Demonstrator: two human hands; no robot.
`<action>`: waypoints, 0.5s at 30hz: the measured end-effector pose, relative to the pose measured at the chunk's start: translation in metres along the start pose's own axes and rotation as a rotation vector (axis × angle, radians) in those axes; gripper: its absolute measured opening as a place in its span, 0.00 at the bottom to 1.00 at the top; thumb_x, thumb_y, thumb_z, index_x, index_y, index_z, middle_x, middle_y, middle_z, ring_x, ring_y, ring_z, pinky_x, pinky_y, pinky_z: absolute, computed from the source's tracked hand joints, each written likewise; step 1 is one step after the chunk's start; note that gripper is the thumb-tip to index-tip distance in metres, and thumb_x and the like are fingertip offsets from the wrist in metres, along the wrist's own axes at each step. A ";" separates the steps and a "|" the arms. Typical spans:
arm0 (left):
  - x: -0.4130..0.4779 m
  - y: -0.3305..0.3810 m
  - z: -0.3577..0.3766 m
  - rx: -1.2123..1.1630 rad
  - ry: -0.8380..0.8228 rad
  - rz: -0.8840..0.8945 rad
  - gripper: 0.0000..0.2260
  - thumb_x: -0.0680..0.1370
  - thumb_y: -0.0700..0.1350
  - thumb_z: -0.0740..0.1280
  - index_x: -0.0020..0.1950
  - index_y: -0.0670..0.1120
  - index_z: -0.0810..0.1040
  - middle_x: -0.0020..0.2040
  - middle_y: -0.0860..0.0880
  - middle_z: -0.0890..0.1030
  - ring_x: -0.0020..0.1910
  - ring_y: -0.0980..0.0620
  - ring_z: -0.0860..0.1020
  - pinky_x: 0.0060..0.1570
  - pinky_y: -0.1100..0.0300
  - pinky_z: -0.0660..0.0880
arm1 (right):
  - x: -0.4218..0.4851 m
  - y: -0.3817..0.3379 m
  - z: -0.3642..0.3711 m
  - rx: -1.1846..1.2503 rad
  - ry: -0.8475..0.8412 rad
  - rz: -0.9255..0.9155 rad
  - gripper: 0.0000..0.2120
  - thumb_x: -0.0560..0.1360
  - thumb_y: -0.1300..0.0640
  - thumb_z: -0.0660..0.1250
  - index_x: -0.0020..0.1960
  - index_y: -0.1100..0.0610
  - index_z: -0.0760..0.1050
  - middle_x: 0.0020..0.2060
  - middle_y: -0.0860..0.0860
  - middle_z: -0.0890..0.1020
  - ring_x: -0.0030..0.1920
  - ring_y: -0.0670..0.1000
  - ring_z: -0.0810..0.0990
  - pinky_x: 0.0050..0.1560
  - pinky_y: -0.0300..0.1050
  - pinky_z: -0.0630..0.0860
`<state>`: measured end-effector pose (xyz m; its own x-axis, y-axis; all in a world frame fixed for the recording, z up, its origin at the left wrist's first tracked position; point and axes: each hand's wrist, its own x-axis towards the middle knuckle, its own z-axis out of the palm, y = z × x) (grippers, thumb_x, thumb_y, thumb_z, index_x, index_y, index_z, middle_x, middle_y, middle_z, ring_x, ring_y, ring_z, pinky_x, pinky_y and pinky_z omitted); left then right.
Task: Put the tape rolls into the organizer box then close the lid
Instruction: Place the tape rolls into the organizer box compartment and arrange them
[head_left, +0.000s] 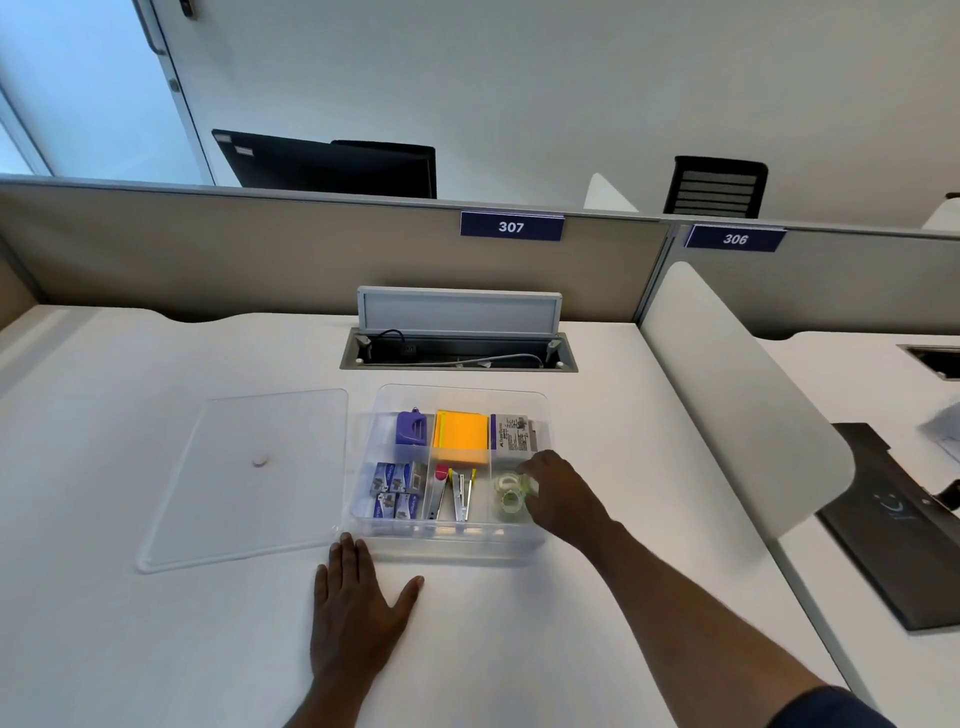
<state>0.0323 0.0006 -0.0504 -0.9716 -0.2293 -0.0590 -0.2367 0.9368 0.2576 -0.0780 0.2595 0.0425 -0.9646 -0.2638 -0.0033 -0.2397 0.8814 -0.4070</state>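
A clear plastic organizer box (385, 538) stands on the white desk, split into compartments. Two clear tape rolls (510, 491) lie in its front right compartment. My right hand (558, 491) reaches into that compartment from the right, fingers curled at the rolls' right side; a possible third roll under the fingers is hidden. My left hand (358, 597) rests flat on the desk, fingers spread, just in front of the box's front left corner. The clear lid (249, 478) lies flat on the desk to the left of the box.
The other compartments hold staple boxes (395, 488), staplers (457, 493), orange sticky notes (462, 436), a purple item (411, 428) and a labelled pack (511, 431). An open cable hatch (457, 353) lies behind the box. A white divider (737, 395) stands at the right.
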 end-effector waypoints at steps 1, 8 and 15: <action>0.000 0.000 0.000 0.001 0.001 0.000 0.51 0.67 0.75 0.35 0.75 0.38 0.55 0.77 0.40 0.58 0.77 0.45 0.55 0.75 0.49 0.52 | -0.001 0.000 0.000 -0.003 0.007 0.009 0.21 0.72 0.63 0.65 0.64 0.58 0.73 0.64 0.59 0.73 0.64 0.59 0.73 0.67 0.48 0.70; 0.000 0.000 0.000 0.003 0.000 0.002 0.51 0.67 0.75 0.34 0.75 0.38 0.55 0.77 0.40 0.58 0.77 0.45 0.55 0.75 0.49 0.52 | -0.003 0.002 -0.002 -0.031 0.253 0.096 0.19 0.71 0.65 0.67 0.61 0.66 0.75 0.61 0.66 0.75 0.61 0.65 0.75 0.62 0.55 0.74; 0.000 0.001 -0.001 0.007 -0.002 0.005 0.51 0.68 0.75 0.35 0.75 0.38 0.57 0.77 0.40 0.59 0.76 0.44 0.56 0.75 0.48 0.53 | -0.002 0.003 0.000 -0.023 0.300 0.109 0.15 0.71 0.68 0.62 0.57 0.65 0.77 0.51 0.62 0.80 0.51 0.63 0.78 0.52 0.53 0.78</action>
<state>0.0325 0.0010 -0.0489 -0.9728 -0.2239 -0.0592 -0.2316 0.9398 0.2514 -0.0763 0.2624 0.0411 -0.9734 -0.0436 0.2250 -0.1326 0.9078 -0.3978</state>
